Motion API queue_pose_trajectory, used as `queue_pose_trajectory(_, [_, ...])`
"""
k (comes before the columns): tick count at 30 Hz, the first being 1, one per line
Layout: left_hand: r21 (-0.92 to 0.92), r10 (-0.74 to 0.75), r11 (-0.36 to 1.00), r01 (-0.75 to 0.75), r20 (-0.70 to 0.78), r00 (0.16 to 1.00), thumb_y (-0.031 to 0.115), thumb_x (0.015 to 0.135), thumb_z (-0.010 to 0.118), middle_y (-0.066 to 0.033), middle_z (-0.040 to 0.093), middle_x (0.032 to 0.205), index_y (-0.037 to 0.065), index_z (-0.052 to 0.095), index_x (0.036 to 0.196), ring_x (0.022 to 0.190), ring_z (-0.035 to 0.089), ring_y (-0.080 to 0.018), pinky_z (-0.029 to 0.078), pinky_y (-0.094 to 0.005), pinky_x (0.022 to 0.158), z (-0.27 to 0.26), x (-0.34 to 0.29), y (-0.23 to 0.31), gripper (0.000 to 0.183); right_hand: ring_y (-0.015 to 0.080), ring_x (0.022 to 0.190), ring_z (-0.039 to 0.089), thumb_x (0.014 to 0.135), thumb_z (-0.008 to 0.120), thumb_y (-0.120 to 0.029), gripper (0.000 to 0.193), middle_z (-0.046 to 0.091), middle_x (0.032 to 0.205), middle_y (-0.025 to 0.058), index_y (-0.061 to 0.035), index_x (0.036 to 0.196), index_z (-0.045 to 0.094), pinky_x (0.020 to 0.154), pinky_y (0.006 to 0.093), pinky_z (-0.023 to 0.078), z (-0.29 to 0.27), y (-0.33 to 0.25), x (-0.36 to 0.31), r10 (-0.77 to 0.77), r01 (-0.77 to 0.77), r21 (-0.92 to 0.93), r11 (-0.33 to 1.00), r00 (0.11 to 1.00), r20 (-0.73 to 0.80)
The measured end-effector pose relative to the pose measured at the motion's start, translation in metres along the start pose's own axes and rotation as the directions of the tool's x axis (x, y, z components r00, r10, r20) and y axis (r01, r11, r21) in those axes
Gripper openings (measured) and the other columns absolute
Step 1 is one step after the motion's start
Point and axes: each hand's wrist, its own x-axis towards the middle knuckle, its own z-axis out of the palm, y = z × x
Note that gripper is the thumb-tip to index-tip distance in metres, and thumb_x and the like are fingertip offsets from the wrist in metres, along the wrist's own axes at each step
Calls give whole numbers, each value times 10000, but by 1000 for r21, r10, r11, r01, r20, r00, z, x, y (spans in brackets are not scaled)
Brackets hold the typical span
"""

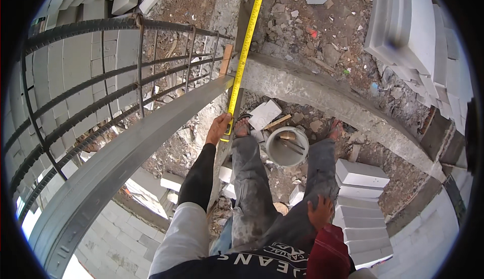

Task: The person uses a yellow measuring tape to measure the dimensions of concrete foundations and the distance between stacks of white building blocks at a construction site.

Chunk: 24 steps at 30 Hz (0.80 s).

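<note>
My left hand (219, 129), in a black sleeve, is closed around the yellow case of a tape measure (227, 131). Its yellow blade (249, 32) is pulled out and runs straight away from me along the concrete beam (228, 14). Close to the blade stands the far end of a long grey metal bar (136, 150), which slants up from the lower left. A small strip of wood (226, 59) is beside that end. My right hand (321, 212) lies on my right thigh with its fingers spread, holding nothing.
Between my feet stands a pale bucket (287, 146) with a wooden-handled tool inside. A rebar cage (101, 85) rises on the left. White blocks are stacked at the near right (360, 208) and far right (408, 32). Another concrete beam (322, 95) crosses the rubble ahead.
</note>
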Motion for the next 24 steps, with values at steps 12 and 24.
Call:
queue_pose_trajectory(12, [-20,-2,1000,2,11,1000,422,950,575,-10,652,991,5,646,1139,931,542,-87,419,-243,875,23,11,17,463,371,1226,430,805,658,-411,558,467,1253,163,-125,1262,515,971,547,355,-1,3,4,17,-17,13,1000,998,-65])
queue_pose_trajectory(24, [5,-9,1000,8,68,998,408,964,556,13,662,971,24,664,1108,921,554,-88,421,-242,852,12,23,0,425,382,1197,439,807,643,-446,559,471,1237,173,-111,1241,536,970,560,343,-9,-3,3,52,-51,26,998,999,-13])
